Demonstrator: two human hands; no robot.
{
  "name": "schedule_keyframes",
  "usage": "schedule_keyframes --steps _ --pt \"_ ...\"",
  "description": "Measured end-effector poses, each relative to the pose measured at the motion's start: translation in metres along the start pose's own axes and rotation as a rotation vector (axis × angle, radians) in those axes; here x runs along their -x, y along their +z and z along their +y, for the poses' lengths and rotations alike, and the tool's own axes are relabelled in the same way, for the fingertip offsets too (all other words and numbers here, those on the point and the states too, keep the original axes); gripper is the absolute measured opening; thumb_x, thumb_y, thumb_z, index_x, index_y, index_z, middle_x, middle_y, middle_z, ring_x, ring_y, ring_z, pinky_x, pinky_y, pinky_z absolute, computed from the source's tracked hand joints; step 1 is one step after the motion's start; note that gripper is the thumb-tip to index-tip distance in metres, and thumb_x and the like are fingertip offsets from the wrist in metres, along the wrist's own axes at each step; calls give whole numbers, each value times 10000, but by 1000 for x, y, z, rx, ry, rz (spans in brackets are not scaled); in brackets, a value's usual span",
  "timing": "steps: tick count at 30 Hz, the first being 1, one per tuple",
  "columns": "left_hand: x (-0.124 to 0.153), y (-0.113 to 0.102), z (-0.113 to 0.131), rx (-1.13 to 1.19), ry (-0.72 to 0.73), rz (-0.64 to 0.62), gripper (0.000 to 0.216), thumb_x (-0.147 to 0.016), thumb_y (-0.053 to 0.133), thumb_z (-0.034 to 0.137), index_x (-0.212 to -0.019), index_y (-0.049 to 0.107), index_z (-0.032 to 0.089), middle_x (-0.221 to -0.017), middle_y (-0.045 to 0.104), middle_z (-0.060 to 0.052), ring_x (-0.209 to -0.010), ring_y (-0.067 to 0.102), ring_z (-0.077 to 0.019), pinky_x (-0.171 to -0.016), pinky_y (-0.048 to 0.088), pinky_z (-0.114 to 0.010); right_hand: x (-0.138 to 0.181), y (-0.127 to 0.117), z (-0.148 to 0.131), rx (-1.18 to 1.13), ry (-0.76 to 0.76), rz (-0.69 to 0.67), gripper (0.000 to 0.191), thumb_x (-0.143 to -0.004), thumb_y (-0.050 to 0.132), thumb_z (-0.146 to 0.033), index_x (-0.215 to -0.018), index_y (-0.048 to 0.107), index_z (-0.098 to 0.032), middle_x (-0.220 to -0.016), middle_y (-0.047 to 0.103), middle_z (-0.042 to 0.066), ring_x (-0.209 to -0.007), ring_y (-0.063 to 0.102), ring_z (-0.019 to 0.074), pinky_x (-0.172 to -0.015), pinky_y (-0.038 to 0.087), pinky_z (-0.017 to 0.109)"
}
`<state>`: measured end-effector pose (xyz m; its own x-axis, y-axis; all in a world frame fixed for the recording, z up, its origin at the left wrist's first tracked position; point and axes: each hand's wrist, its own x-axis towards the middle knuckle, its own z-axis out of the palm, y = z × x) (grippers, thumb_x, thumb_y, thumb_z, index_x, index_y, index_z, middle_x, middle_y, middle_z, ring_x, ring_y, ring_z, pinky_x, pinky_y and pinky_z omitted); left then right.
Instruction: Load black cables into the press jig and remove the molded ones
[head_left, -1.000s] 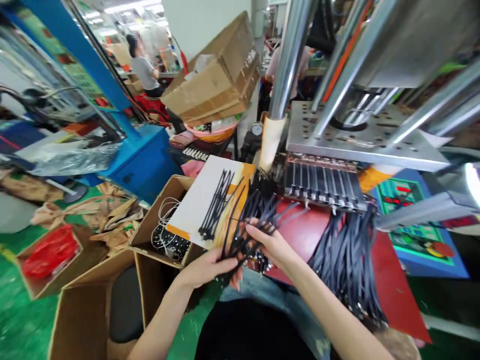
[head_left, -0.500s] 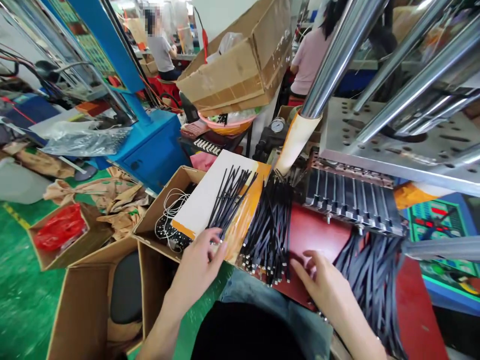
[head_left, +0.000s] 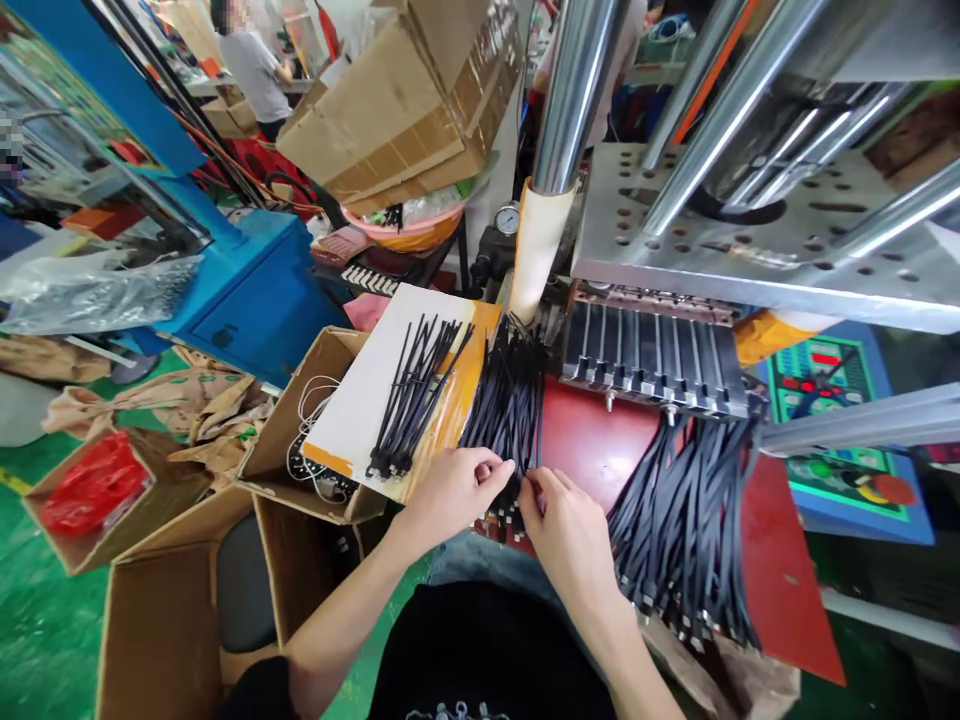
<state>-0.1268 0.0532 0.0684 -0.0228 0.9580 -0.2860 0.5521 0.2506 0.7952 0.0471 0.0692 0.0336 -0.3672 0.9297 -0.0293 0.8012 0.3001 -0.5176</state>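
Cables (head_left: 510,390) lie in a loose pile under both hands; the left hand (head_left: 459,492) and right hand (head_left: 574,525) bend their fingers over its near ends, and whether they pinch any strand I cannot tell. Left of the grip, a smaller bunch (head_left: 411,400) already sits apart on a white board (head_left: 367,365); right, a larger bunch (head_left: 686,520) spreads over a red sheet (head_left: 795,590). Sorting looks partial, the middle pile remaining. Beyond stands a metal block (head_left: 649,355).

Black cables (head_left: 508,385), red tabletop (head_left: 592,435)
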Motion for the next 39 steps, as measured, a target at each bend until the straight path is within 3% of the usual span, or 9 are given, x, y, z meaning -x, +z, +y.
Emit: schedule_keyframes --steps 2,6,10,14,17,22,29,34,39 --pt "-1 1 -2 226 -29 -53 454 -1033 601 576 -986 765 156 -659 648 12 -557 530 -131 -556 369 -256 9 -11 -1 -201 -60 8 295 -1090 485 -290 -962 736 -202 -851 754 70 -694 684 201 -659 440 300" --pt "-2 9 2 557 -100 -176 612 -943 649 757 -873 716 153 -560 488 64 -475 413 -90 -477 319 -219 33 -38 7 -439 -65 -200 346 -1104 522 -419 -906 736 -233 -739 717 15 -614 646 174 -607 460 275" --pt "7 21 14 551 -57 -307 631 -938 679 756 -772 690 147 -714 573 19 -503 497 -71 -469 375 -202 43 -46 43 98 345 60 419 -1056 605 -605 -1050 699 -197 -746 732 64 -588 667 238 -568 418 327" --pt "8 43 24 447 -46 -391 513 -984 656 626 -773 691 160 -731 593 20 -523 573 -90 -499 441 -210 36 -39 72 413 455 -37 293 -1098 537 -433 -963 653 -200 -804 755 135 -607 704 262 -563 329 322" --pt "3 58 27 369 -23 -385 435 -1005 622 518 -726 637 185 -640 587 39 -504 573 -98 -549 462 -219 36 -41 85 254 402 -3 298 -1083 493 -384 -857 623 -240 -765 747 101 -637 706 255 -597 340 326" --pt "-9 70 33 330 -12 -419 441 -1003 594 504 -683 603 201 -584 588 41 -484 571 -110 -569 456 -233 50 -54 99 -160 450 190 419 -993 489 -615 -805 632 -270 -660 715 42 -542 629 218 -576 404 328" --pt "-22 86 40 343 -18 -422 439 -983 630 516 -695 637 185 -562 570 34 -493 578 -120 -537 442 -230 56 -65 106 -410 543 250 549 -893 603 -786 -853 696 -247 -730 738 58 -587 628 215 -605 493 339" --pt "-30 93 42 626 -90 -473 637 -886 719 763 -917 778 130 -602 610 26 -468 554 -108 -476 445 -224 70 -66 89 -735 448 127 512 -909 713 -749 -916 678 -239 -763 686 35 -652 611 197 -591 499 300" --pt "-29 90 43 781 -98 -389 686 -835 769 822 -741 689 148 -595 600 26 -447 516 -79 -439 421 -206 74 -61 63 -787 403 -47 611 -929 672 -801 -713 584 -237 -631 560 -9 -562 481 151 -538 406 276"
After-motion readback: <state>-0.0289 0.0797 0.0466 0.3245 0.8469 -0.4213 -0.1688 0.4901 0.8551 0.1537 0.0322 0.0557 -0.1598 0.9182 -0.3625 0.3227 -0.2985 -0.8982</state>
